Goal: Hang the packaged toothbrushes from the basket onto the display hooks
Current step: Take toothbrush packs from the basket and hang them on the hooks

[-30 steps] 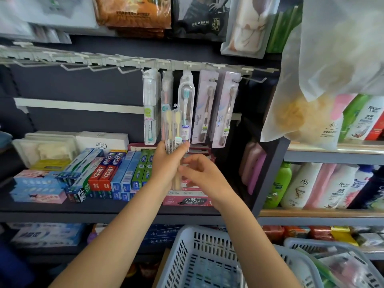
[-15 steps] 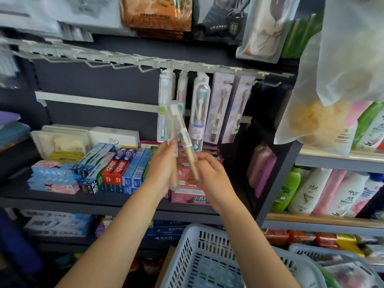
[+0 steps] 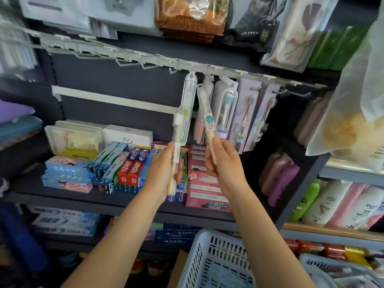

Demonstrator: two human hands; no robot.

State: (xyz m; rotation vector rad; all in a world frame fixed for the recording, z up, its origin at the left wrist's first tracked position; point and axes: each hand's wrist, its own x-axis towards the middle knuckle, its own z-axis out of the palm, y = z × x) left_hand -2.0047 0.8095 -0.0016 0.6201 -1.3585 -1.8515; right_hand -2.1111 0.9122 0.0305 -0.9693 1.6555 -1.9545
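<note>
Some toothbrush packs (image 3: 225, 109) already hang on the hooks (image 3: 207, 72), but the left hand (image 3: 162, 173) and right hand (image 3: 223, 161) each pinch one toothbrush not yet hung.

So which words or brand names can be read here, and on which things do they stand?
"小苏打": pink box on the shelf.
"中华": red toothpaste boxes.
"CLEAN": toothbrush pack in the right hand; not sharp.
Other labels: too small or blurred.

My hands apart now: right hand (image 3: 223, 163) lifted one packaged toothbrush (image 3: 208, 123) away; left hand (image 3: 164, 173) keeps other pack (image 3: 176, 150).
</note>
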